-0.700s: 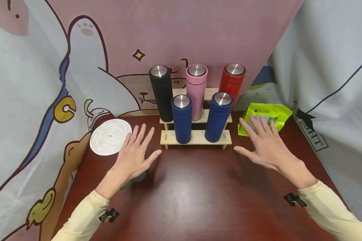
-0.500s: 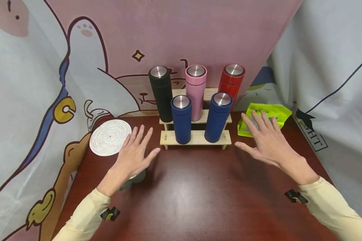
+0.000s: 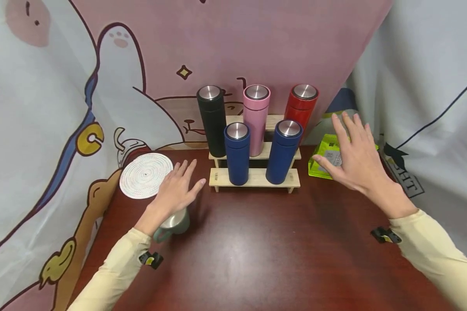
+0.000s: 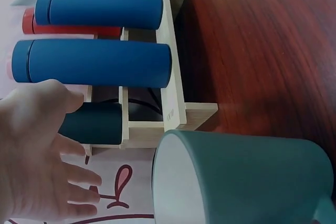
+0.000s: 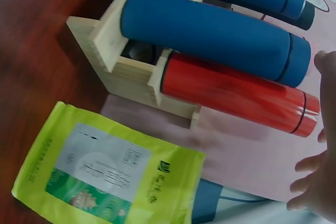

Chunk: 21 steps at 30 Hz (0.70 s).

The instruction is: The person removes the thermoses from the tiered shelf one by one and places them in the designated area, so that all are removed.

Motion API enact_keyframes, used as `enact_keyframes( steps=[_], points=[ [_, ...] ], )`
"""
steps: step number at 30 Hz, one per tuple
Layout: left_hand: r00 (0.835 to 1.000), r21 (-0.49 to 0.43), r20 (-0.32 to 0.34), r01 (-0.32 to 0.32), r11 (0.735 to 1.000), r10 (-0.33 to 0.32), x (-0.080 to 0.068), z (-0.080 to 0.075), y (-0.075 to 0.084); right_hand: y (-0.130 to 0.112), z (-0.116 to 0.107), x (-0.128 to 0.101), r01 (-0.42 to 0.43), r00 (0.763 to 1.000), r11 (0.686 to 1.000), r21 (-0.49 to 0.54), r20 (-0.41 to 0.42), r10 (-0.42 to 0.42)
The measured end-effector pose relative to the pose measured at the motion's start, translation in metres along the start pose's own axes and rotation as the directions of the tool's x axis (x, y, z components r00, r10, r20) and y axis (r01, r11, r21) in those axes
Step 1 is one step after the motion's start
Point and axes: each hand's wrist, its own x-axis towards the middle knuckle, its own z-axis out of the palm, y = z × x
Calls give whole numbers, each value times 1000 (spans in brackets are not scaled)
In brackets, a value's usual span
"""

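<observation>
My left hand (image 3: pixel 175 190) hovers with spread fingers over the table's left side, holding nothing. Under its wrist stands a green mug (image 4: pixel 252 177), partly covered by the hand in the head view. A white woven round mat (image 3: pixel 145 176) lies just beyond the fingers. On the right, my other hand (image 3: pixel 359 162) is raised, fingers spread and nothing in it, overlapping a lime-green bag (image 5: pixel 110 171) in the head view. Between the hands, a stepped wooden rack (image 3: pixel 254 176) holds thermos flasks: two blue in front, a black (image 3: pixel 212 125), a pink (image 3: pixel 257 112) and a red one (image 3: pixel 301 106) behind.
Cartoon-printed cloth (image 3: pixel 159 56) hangs behind and to the left of the dark red wooden table (image 3: pixel 249 250). A pale curtain (image 3: pixel 432 86) hangs along the right side. The rack stands at the table's back, near the cloth.
My right hand has risen and moved slightly right, uncovering part of the green bag. The left hand has shifted slightly, and more of the mug shows below it. The head view has turned a little left.
</observation>
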Motion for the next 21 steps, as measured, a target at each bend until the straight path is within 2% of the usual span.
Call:
enact_keyframes(
  steps=[4, 11, 16, 21],
  points=[
    [999, -50, -34, 18, 999, -20, 7, 0, -1, 0, -6, 9, 14, 995, 1000, 13, -103, -12],
    [988, -162, -111, 90, 983, -109, 16, 1, -1, -7, -9, 32, -13, 978, 993, 117, -203, 36],
    [979, -266, -80, 159, 951, -186, 29, 8, 4, -15, -4, 53, -61, 970, 975, 212, -219, 108],
    [971, -323, -25, 217, 921, -237, 41, 17, 11, -20, 2, 70, -127, 968, 951, 282, -176, 181]
  ],
)
